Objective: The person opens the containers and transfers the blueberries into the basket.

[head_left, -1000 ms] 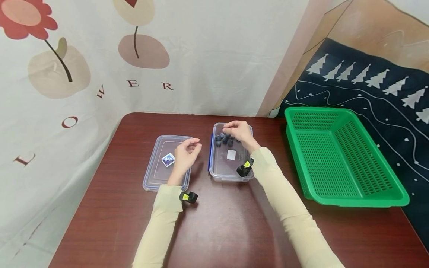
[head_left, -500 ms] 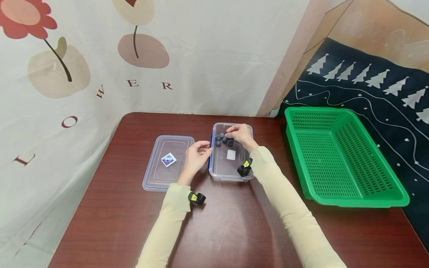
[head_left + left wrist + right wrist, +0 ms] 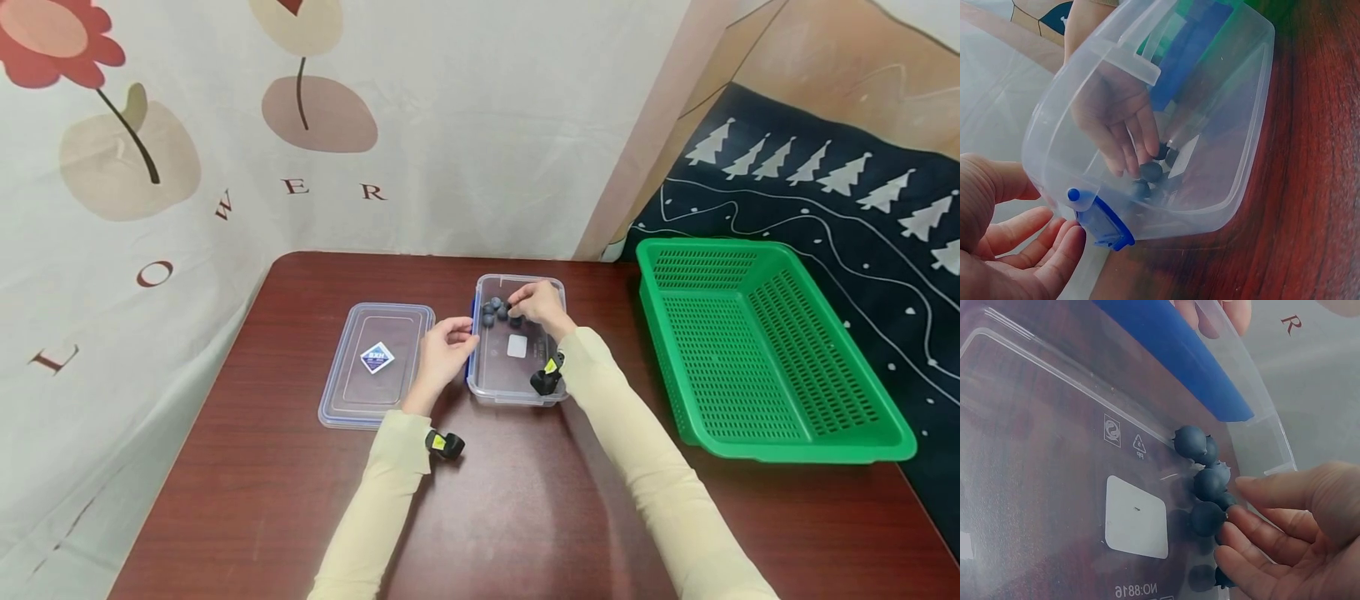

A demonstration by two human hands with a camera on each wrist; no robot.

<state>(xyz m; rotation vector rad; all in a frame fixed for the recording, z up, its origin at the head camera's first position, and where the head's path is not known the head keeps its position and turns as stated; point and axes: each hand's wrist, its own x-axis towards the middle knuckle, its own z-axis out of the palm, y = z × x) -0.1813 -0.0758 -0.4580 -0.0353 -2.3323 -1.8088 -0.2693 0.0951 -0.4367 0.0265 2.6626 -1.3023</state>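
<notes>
A clear plastic food box (image 3: pixel 495 379) without its lid stands on the table, with several blueberries (image 3: pixel 1209 484) clustered at the far end of its floor. Inside that end reaches my right hand (image 3: pixel 542 307). Its thumb and fingertips are spread right beside the berries, and the right wrist view shows none gripped between them. At the box's left side is my left hand (image 3: pixel 442 354), fingers loosely bent. In the left wrist view its fingertips are against the outer wall by a blue latch (image 3: pixel 1107 225).
Left of the box lies its clear lid (image 3: pixel 367 396), flat, with a blue and white diamond label. A green perforated basket (image 3: pixel 765 450) stands at the right of the dark red table (image 3: pixel 247 467). A printed cloth (image 3: pixel 480 167) hangs behind the table's far edge.
My left hand has moved right, from over the lid to the box's left side. My right hand has lowered slightly towards the blueberries. Box, lid and basket have stayed put.
</notes>
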